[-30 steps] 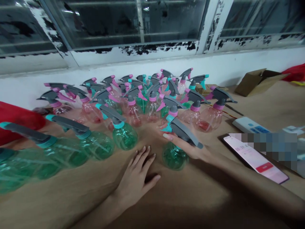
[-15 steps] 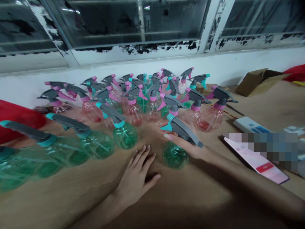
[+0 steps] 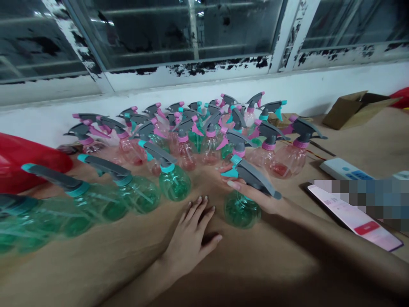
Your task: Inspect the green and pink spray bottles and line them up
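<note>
Green bottle (image 3: 242, 213) — in right hand (image 3: 262, 201) | left hand (image 3: 188, 238) — narrow gap from bottle

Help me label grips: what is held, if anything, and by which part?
The right hand holds a green spray bottle around its neck, under the grey spray head; the left hand holds nothing.

- Bottle (image 3: 242, 212) in the right fingers (image 3: 244, 189): see-through green, with turquoise collar and nozzle, grey lever.
- Row of bottles (image 3: 174, 184) left of the left fingers (image 3: 200, 209): same green, turquoise and grey.
- Cluster of bottles (image 3: 186, 155) beyond the fingers: mostly see-through pink with pink-and-grey heads, some turquoise-and-grey.
- Table (image 3: 128, 251) under the fingers: plain brown.
- Phone (image 3: 351, 219) right of the fingers: pale pink screen, red button.
</note>
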A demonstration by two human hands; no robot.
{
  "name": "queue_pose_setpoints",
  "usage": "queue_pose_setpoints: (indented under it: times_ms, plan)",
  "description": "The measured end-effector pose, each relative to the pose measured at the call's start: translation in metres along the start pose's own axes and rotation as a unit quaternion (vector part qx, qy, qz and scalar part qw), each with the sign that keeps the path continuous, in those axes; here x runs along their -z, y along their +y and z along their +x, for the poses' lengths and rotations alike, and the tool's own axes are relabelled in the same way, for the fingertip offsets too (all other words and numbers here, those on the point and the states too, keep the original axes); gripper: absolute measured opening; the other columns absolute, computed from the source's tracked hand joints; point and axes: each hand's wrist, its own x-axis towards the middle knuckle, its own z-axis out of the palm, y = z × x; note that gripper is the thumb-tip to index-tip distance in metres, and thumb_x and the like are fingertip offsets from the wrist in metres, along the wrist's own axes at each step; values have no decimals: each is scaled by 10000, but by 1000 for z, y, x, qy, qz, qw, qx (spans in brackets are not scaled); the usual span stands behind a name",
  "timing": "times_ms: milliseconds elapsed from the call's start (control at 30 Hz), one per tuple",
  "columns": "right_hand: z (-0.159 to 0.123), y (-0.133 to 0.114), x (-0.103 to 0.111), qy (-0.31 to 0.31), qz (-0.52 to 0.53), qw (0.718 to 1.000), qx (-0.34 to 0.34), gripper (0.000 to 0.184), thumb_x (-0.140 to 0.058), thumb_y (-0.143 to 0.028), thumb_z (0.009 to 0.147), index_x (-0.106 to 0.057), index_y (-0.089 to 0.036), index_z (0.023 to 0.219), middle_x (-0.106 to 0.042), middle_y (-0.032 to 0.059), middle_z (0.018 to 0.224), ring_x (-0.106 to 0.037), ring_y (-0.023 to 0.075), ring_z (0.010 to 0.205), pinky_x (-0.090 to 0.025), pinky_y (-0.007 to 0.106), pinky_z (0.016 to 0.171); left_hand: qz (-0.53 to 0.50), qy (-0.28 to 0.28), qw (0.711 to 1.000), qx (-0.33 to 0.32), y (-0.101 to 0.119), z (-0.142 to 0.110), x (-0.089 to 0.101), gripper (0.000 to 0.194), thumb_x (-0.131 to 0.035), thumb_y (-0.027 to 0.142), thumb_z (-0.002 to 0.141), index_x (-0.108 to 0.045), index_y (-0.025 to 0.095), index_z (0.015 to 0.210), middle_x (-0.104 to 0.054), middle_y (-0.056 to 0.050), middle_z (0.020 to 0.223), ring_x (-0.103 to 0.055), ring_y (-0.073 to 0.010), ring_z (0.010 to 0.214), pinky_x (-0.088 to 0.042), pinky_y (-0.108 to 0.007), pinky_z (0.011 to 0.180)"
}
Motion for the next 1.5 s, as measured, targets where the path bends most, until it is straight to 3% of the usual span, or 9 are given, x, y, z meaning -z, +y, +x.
queue_pose_setpoints:
  times_ms: [333, 533, 733, 933, 1100, 1200, 1300, 1367, 1500]
  plan:
    - [0, 0, -1, 2, 10, 1000, -18, 230, -629, -338, 839, -631, -248, 1051, -681, 13, 928, -643, 172, 785, -514, 352, 778, 6, -14, 1000, 5, 1, -1, 0, 564, -530, 481, 909, -443, 142, 1351, -315, -156, 1492, -287, -314, 1365, -334, -511, 1048]
    - [0, -9, -3, -7, 25, 999, -26, 274, -623, -327, 837, -607, -265, 1104, -665, 23, 1075, -632, 198, 1008, -502, 345, 889, 3, 0, 1000, 8, 1, -1, -1, 564, -548, 473, 901, -445, 148, 1351, -317, -149, 1492, -293, -313, 1362, -330, -499, 1055]
    - [-1, 0, 0, 0, -26, 999, -25, 289, -623, -353, 836, -623, -263, 1110, -662, 1, 820, -647, 193, 757, -527, 375, 771, -2, -7, 1000, 4, 1, 0, 0, 571, -531, 482, 907, -440, 141, 1355, -319, -155, 1490, -290, -317, 1363, -337, -503, 1049]
    - [1, -4, -1, -5, -12, 1000, -12, 255, -620, -328, 841, -612, -272, 1090, -657, 27, 1110, -606, 217, 1063, -476, 388, 946, -10, 9, 1000, 5, 0, -1, -2, 555, -526, 480, 910, -443, 154, 1351, -320, -136, 1494, -281, -310, 1368, -332, -491, 1057]
    - [1, -11, 0, -4, -27, 999, -16, 225, -612, -334, 836, -614, -260, 1048, -682, 21, 983, -649, 203, 919, -515, 365, 832, -3, 5, 1000, 2, 0, -1, -1, 556, -522, 484, 911, -443, 150, 1348, -326, -145, 1489, -295, -312, 1362, -337, -498, 1051]
    - [-1, -13, 2, 5, -70, 998, 4, 128, -612, -344, 825, -623, -240, 898, -661, -9, 779, -623, 163, 691, -503, 323, 680, 2, -3, 1000, 4, 0, 0, -1, 564, -536, 479, 904, -444, 145, 1349, -322, -152, 1489, -293, -315, 1363, -342, -499, 1047]
    - [-2, -15, 3, 14, -94, 995, 27, 188, -594, -405, 829, -609, -221, 794, -616, -12, 688, -585, 149, 615, -469, 311, 609, 1, -7, 1000, 4, 1, 0, -1, 567, -535, 476, 905, -439, 142, 1353, -318, -154, 1491, -287, -314, 1365, -338, -497, 1050]
    - [-3, -16, 3, 7, -93, 995, 27, 228, -573, -439, 841, -623, -221, 798, -632, -1, 711, -600, 155, 634, -475, 313, 615, -1, -5, 1000, 2, 0, 0, -1, 567, -528, 479, 907, -435, 146, 1356, -317, -151, 1492, -290, -314, 1364, -334, -502, 1051]
    - [-5, -18, 0, -15, -53, 998, 16, 245, -614, -425, 819, -646, -258, 995, -700, 33, 924, -659, 208, 816, -519, 369, 753, 2, 1, 1000, 3, 0, -1, -2, 569, -527, 481, 906, -430, 152, 1360, -320, -152, 1490, -303, -318, 1357, -341, -504, 1043]
